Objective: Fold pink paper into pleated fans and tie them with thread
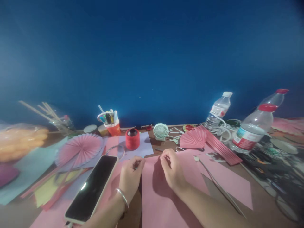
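My left hand (131, 174), with a silver bangle at its wrist, is closed in a pinch over the left edge of a pink paper sheet (173, 202). To its right, my right hand (173, 169) is above the same sheet, thumb and index finger pressed together. Whatever the fingertips hold, if anything, is too small to make out. A smartphone (93, 190) with a dark screen lies just left of my left hand. Beyond the hands stand a red thread spool (132, 139) and a small mint-green fan (161, 131).
On the left are a round pleated pink paper fan (80, 148) and a red cup (112, 127) of pens. On the right are a folded pink paper fan (193, 138), a thin stick (220, 188) and plastic bottles (253, 131). A blue wall (152, 57) rises behind.
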`<state>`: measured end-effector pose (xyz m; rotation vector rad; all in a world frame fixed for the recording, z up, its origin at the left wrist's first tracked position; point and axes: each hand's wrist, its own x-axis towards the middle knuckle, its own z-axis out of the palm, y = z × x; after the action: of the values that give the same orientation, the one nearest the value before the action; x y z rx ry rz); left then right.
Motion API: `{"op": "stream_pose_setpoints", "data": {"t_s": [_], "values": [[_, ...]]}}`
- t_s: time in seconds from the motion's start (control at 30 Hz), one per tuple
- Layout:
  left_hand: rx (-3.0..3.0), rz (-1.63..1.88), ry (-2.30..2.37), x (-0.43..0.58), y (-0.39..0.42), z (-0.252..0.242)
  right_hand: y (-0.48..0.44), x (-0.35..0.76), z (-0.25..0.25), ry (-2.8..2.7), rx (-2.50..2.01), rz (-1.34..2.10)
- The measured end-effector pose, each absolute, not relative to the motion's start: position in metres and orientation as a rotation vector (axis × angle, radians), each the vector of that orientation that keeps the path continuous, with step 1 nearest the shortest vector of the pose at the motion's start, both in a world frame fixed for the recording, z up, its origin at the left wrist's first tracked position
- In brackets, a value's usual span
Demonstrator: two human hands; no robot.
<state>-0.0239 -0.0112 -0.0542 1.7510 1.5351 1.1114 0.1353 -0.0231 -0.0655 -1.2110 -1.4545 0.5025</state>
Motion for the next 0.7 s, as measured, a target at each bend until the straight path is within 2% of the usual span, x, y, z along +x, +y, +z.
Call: {"op": "stream_pose_setpoints", "data": {"t_s": [0.47, 0.7], "values": [[1.745, 1.062, 1.554, -0.023, -0.0126, -0.0514, -0.0208, 0.1333, -0.066, -1.578, -1.195, 0.518], [1.755, 1.125, 1.529, -0.024, -0.0117, -0.0549, -0.0199, 0.1373, -0.0661, -1.394, -1.234, 0.501]]}}
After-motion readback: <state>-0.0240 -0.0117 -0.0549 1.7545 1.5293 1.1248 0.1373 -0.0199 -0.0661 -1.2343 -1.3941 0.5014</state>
